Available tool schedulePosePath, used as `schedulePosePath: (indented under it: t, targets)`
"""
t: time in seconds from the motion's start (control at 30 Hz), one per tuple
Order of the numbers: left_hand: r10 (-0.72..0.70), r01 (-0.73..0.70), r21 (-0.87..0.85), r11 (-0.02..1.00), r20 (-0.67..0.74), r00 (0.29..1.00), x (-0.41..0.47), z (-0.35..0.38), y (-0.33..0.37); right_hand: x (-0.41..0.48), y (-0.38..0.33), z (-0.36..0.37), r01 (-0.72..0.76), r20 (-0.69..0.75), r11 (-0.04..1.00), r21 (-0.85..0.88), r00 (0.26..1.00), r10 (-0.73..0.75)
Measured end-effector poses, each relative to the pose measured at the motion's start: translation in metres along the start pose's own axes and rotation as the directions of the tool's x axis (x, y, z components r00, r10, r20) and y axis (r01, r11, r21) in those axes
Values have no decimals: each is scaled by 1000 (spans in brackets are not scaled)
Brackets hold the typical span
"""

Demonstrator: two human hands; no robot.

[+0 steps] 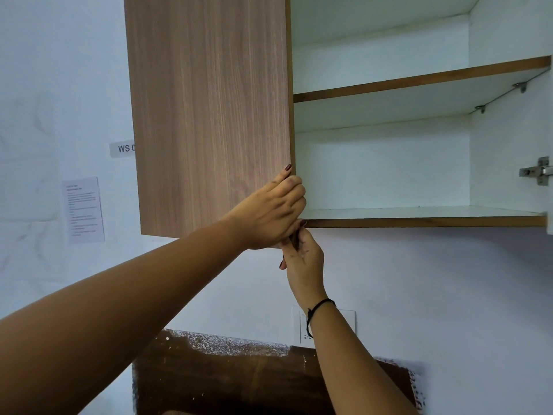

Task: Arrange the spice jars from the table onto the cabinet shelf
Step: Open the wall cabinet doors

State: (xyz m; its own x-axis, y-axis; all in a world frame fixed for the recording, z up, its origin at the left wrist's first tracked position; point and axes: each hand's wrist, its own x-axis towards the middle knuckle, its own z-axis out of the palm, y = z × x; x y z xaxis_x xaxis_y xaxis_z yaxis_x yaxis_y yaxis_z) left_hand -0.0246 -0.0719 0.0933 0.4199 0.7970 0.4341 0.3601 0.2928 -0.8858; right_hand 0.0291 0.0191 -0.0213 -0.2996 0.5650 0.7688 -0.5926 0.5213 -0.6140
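Observation:
I am looking up at a wall cabinet. Its wood-grain left door [209, 115] is in front of the left half. The right half stands open, showing a white inside with an upper shelf [419, 80] and a bottom shelf [419, 222], both bare. My left hand [269, 211] is curled around the door's lower right edge. My right hand [305, 262] reaches up from below and grips the same door corner at its bottom edge. No spice jars are in view.
A metal hinge [537, 171] sits on the cabinet's right wall. A printed sheet [83, 210] and a "WS" label [124, 148] hang on the white wall at left. Below are a wall socket [329, 323] and a dark brown board [239, 378].

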Motion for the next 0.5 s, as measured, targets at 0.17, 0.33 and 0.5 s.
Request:
schedulePosePath:
  t: [0.17, 0.33, 0.5]
  targets:
    - [-4, 3, -40, 999, -34, 999, -23, -21, -6, -22, -18, 16, 41, -55, 997, -62, 997, -45]
    - [-18, 12, -86, 996, -73, 997, -52, -45, -11, -48, -40, 38, 81, -99, 988, -134, 991, -95]
    - [-29, 22, -100, 995, -78, 997, -81, -68, -20, -71, -63, 58, 100, -109, 977, -190, 987, -122]
